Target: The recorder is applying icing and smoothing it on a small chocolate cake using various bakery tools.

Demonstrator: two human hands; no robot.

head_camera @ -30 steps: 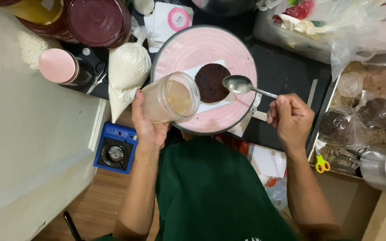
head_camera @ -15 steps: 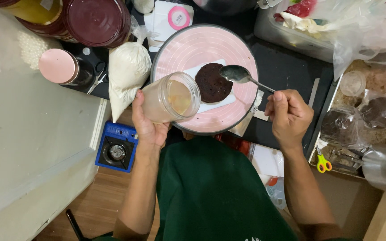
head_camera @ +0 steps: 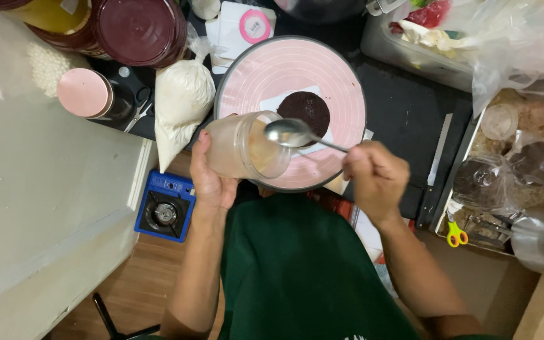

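Note:
My left hand [head_camera: 211, 177] grips a clear plastic jar [head_camera: 242, 146] tilted on its side, with pale brown liquid inside. In my right hand [head_camera: 374, 178] is a metal spoon [head_camera: 292, 133], its bowl at the jar's open mouth. Behind them a pink round turntable [head_camera: 284, 63] carries a small dark chocolate cake round [head_camera: 305, 109] on a white square of paper.
A filled white piping bag [head_camera: 181, 104] lies left of the turntable. A pink-lidded jar [head_camera: 86, 94], scissors [head_camera: 135, 108] and a dark red lid [head_camera: 136, 28] sit further left. A small blue stove [head_camera: 165, 208] stands below. A tray with plastic bags [head_camera: 517, 164] and yellow-handled scissors [head_camera: 454, 233] is right.
The spoon has moved left from over the cake round to the jar's mouth. My right hand followed leftward. The jar stays in my left hand.

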